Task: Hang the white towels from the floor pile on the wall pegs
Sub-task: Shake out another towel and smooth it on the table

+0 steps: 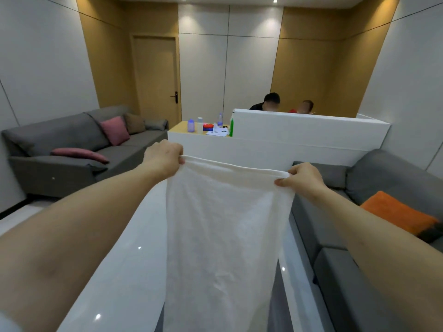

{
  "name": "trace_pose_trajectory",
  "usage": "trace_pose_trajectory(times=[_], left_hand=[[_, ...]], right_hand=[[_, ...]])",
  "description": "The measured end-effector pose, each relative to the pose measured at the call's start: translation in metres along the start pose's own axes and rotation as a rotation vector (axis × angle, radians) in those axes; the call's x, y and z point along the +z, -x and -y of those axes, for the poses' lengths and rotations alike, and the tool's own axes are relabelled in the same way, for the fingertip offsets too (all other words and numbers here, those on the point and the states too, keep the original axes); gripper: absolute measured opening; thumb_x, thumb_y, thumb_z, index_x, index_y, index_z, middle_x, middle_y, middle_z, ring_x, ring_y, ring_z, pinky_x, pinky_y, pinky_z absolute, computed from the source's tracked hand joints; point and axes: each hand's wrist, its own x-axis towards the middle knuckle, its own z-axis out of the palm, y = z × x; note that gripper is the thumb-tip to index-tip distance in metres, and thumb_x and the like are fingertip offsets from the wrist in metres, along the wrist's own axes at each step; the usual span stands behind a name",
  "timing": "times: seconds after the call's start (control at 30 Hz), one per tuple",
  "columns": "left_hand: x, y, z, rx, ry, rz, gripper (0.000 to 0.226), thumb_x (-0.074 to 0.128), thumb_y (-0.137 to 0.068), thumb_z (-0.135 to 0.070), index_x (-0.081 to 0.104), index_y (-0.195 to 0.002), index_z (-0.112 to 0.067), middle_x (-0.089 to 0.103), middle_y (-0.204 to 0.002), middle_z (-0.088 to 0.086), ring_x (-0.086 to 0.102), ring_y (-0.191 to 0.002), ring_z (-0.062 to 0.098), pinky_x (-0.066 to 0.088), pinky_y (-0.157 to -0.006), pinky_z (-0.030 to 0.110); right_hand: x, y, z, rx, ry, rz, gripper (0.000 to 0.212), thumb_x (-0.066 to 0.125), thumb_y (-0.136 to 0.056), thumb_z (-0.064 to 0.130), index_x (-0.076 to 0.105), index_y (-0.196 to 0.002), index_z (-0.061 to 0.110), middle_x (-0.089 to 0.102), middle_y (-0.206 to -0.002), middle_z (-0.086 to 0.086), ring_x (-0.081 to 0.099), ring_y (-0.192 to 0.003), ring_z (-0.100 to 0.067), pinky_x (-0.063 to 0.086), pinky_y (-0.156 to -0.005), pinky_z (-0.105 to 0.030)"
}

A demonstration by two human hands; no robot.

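A white towel [225,231] hangs spread out in front of me, held up by its top edge at about chest height. My left hand [164,159] pinches the top left corner. My right hand [303,178] pinches the top right corner. The cloth drops straight down past the bottom of the view and hides the floor behind it. No wall pegs and no floor pile show in this view.
A grey sofa [72,149] with pink cushions lines the left wall. Another grey sofa [374,236] with an orange cushion [398,214] sits on the right. Ahead stands a white partition [309,133] with a counter holding bottles [191,125]; two people sit behind it. A closed door [155,77] is at the back.
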Motion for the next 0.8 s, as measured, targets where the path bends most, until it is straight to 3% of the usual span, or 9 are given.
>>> trace_pose_trajectory(times=[0.1,0.23,0.4,0.5,0.6,0.73,0.8], left_hand=[[0.012,-0.048,0.009,-0.038,0.033,-0.054,0.017,0.052,-0.097,-0.033,0.062,-0.09,-0.021,0.061,-0.095,0.011,0.05,-0.079,0.028,0.037,-0.064,0.034],[0.017,-0.1,0.023,-0.083,0.192,-0.172,0.011,0.058,-0.095,-0.024,0.061,-0.087,-0.018,0.065,-0.096,0.015,0.054,-0.08,0.028,0.037,-0.065,0.035],[0.025,-0.117,0.039,-0.07,0.286,-0.254,0.014,0.058,-0.095,-0.022,0.067,-0.093,-0.012,0.067,-0.092,0.018,0.059,-0.084,0.033,0.037,-0.066,0.034],[0.038,-0.102,0.043,-0.08,0.338,-0.274,0.012,0.06,-0.095,-0.019,0.069,-0.091,-0.012,0.069,-0.09,0.013,0.051,-0.076,0.022,0.032,-0.066,0.03],[0.062,-0.068,0.041,-0.093,0.394,-0.23,0.01,0.061,-0.093,-0.015,0.068,-0.086,-0.014,0.069,-0.084,0.005,0.046,-0.072,0.014,0.031,-0.06,0.026],[0.106,0.012,0.036,-0.144,0.408,-0.093,0.015,0.057,-0.09,-0.009,0.068,-0.083,-0.016,0.059,-0.075,-0.005,0.051,-0.073,0.02,0.034,-0.063,0.028],[0.13,0.061,0.034,-0.161,0.379,-0.026,0.016,0.055,-0.09,-0.01,0.067,-0.082,-0.018,0.057,-0.074,-0.006,0.053,-0.074,0.021,0.035,-0.063,0.029]], right_hand=[[0.012,-0.05,0.018,0.02,-0.019,-0.076,0.022,0.08,-0.076,0.036,0.068,-0.065,0.022,0.066,-0.066,0.003,0.065,-0.071,-0.018,0.042,-0.054,-0.026],[0.015,-0.101,0.042,0.0,-0.139,-0.225,0.021,0.075,-0.084,0.025,0.069,-0.064,0.022,0.069,-0.068,-0.001,0.068,-0.073,-0.022,0.054,-0.067,-0.029],[0.022,-0.115,0.054,-0.104,-0.149,-0.294,0.015,0.071,-0.087,0.019,0.071,-0.072,0.024,0.067,-0.07,0.007,0.061,-0.07,-0.005,0.039,-0.059,-0.015],[0.036,-0.101,0.046,-0.099,-0.134,-0.298,0.015,0.07,-0.082,0.016,0.071,-0.069,0.023,0.063,-0.061,0.012,0.057,-0.062,-0.003,0.04,-0.06,-0.015],[0.059,-0.072,0.029,-0.051,-0.124,-0.266,0.017,0.069,-0.078,0.012,0.07,-0.064,0.021,0.06,-0.055,0.012,0.052,-0.055,0.001,0.035,-0.05,-0.003],[0.104,-0.008,-0.014,0.032,-0.082,-0.133,0.019,0.064,-0.078,0.008,0.071,-0.064,0.018,0.062,-0.057,0.003,0.055,-0.059,-0.01,0.035,-0.049,-0.008],[0.13,0.029,-0.04,0.07,-0.048,-0.051,0.016,0.063,-0.082,0.009,0.077,-0.075,0.013,0.064,-0.064,-0.001,0.059,-0.069,-0.016,0.038,-0.059,-0.018]])
